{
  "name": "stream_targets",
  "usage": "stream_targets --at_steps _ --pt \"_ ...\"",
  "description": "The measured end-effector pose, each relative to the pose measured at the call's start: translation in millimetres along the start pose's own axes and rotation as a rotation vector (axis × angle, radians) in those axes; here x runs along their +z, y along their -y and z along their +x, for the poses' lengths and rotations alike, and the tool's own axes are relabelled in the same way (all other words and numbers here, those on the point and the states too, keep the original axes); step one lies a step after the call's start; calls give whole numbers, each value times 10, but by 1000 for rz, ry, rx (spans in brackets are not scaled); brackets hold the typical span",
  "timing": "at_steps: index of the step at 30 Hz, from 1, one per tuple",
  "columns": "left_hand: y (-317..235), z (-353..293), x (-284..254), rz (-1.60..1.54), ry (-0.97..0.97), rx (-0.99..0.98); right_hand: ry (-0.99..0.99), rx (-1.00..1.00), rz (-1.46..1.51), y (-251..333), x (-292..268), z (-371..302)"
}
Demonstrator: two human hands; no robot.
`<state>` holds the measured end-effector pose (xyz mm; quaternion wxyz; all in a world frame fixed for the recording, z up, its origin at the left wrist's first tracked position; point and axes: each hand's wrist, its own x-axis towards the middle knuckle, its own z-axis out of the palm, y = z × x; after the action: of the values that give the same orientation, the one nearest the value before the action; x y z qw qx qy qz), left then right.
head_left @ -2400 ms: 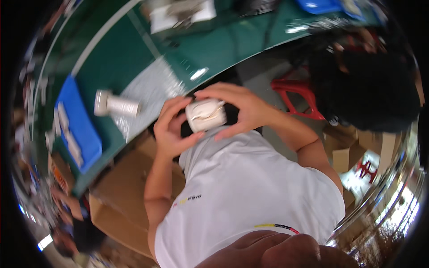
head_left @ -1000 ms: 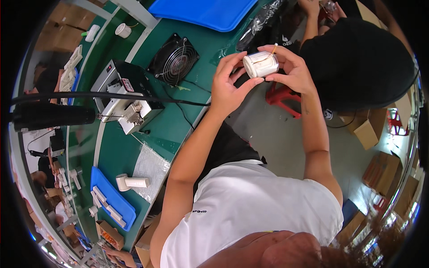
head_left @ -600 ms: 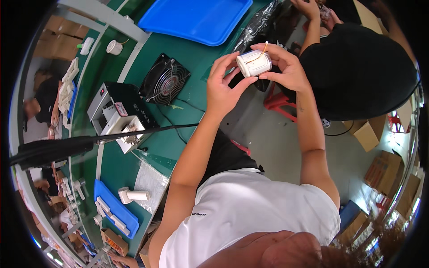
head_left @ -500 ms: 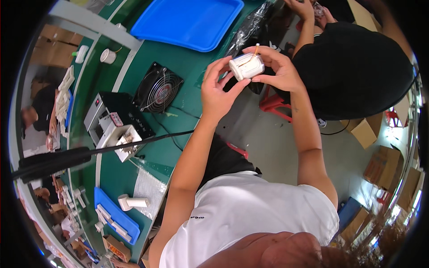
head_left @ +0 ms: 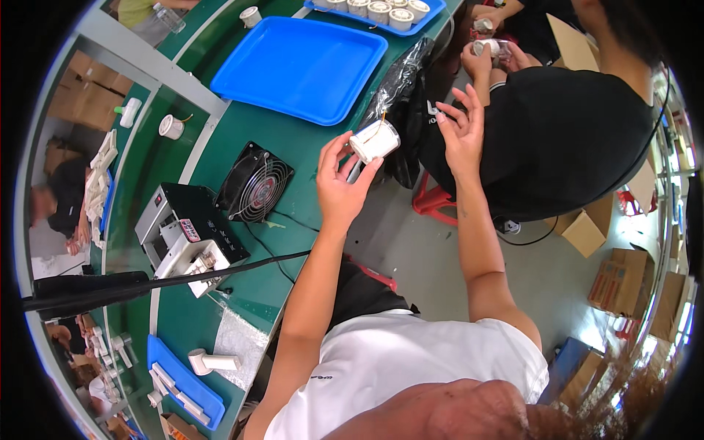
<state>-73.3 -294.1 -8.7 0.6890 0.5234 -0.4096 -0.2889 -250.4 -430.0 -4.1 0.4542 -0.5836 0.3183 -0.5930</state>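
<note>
My left hand (head_left: 345,176) grips a white cylindrical plastic housing (head_left: 375,141) between thumb and fingers, above the table's right edge. A thin orange-brown wire runs along the housing and sticks up past its top. To the right, my right hand (head_left: 463,136) is apart from the housing, fingers spread and holding nothing. Beyond the housing on the green table (head_left: 293,150) lies a large blue tray (head_left: 297,70) with a bare bottom. Below and left of that tray stands a black fan (head_left: 257,183) with a round wire guard.
A black-and-white machine (head_left: 191,238) stands left of the fan. A farther blue tray (head_left: 400,29) holds several white cylinders. A white T-shaped part (head_left: 213,362) lies beside a blue tray of white pieces (head_left: 183,392). A co-worker in black (head_left: 543,139) sits close on the right.
My right hand has let go of the housing and opened. The housing has moved slightly left and lower in the picture, in my left hand. The view has shifted, showing the farther tray of cylinders.
</note>
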Motion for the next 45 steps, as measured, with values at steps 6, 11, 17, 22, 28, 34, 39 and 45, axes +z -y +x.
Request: stream_targets --at_steps 6,11,17,22,28,34,39,45 --pt "65 39 10 -118 0 -32 -59 11 21 -40 57 -1" --pt "151 56 -9 -102 -22 -12 56 87 -9 -125 49 -45" --pt "174 77 -6 -102 -47 -39 -1 27 -156 -122 188 -206" --pt "231 75 -43 -197 -78 -95 -50 -124 -297 46 229 -335" --pt "148 59 -49 -142 -72 -106 143 -149 -361 570 295 -434" --pt "141 88 -7 -132 -60 -65 -66 -998 -1174 1671 -177 177" --pt "170 84 -44 -114 -83 -48 44 -862 -1698 1759 -216 471" --pt "156 78 -60 -131 -94 -25 134 -763 -1662 1840 -259 527"
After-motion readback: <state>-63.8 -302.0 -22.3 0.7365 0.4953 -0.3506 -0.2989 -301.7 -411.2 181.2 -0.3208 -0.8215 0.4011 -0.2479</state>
